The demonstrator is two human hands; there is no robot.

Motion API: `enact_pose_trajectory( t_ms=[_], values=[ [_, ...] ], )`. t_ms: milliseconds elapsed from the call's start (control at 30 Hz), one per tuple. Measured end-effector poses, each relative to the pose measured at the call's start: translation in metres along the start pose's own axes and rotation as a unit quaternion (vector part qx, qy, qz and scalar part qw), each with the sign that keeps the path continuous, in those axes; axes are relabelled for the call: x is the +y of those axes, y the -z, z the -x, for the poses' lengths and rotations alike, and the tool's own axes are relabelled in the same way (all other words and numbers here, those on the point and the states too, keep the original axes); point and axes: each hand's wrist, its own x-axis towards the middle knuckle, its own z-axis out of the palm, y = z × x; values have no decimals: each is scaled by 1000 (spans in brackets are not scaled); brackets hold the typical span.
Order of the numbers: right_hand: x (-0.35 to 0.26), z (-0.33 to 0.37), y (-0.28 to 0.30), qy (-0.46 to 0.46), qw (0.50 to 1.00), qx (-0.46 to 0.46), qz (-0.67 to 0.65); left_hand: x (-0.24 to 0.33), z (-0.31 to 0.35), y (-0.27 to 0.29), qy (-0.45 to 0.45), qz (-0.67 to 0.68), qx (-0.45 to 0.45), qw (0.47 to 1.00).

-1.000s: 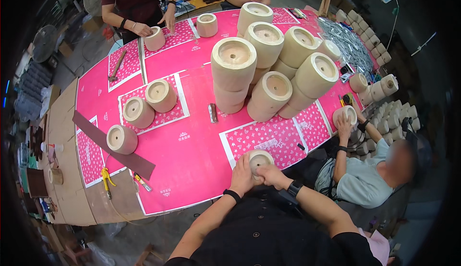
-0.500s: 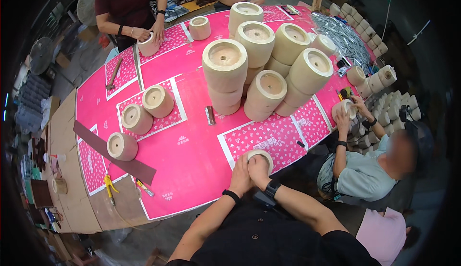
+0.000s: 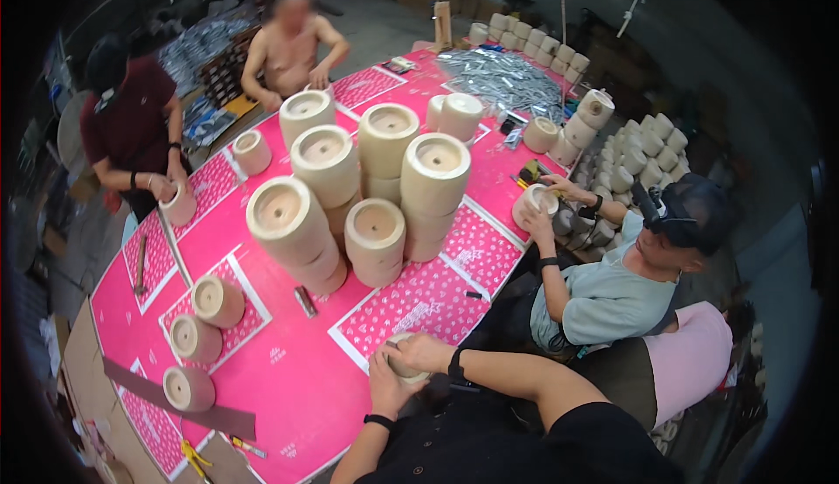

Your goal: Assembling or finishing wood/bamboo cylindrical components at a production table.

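At the near edge of the pink-covered table, a short pale wooden cylinder (image 3: pixel 399 367) with a hollowed top is between my hands. My left hand (image 3: pixel 389 389) is closed around its near left side. Curled over its top, my right hand (image 3: pixel 423 355) has its fingertips close together at the rim; a small dark bit shows by them, too small to name. Just beyond stand stacked wooden cylinders (image 3: pixel 375 241), each with a round recess and a small centre hole.
Three wooden cylinders (image 3: pixel 196 339) stand at the left beside a dark brown strip (image 3: pixel 229 420). A yellow air gun (image 3: pixel 194 458), a hammer (image 3: pixel 140 265) and a small metal block (image 3: pixel 305 301) lie about. Metal parts (image 3: pixel 502 82) are heaped far back. Co-workers (image 3: pixel 603 283) stand around the table.
The view has swung right and up, so the table things sit further left and lower. My right hand has shifted across the cylinder's top, while my left keeps to its side.
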Motion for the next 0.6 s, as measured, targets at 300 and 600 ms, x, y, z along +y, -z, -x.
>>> enact_pose_trajectory(
  t_ms=[300, 600],
  values=[
    [-6, 26, -7, -109, 994, -18, 17, 12, 3, 2, 0, -17, 14, 1000],
    [6, 47, -9, -109, 992, -61, 19, 0, 4, -6, 2, -42, 19, 999]
  ],
)
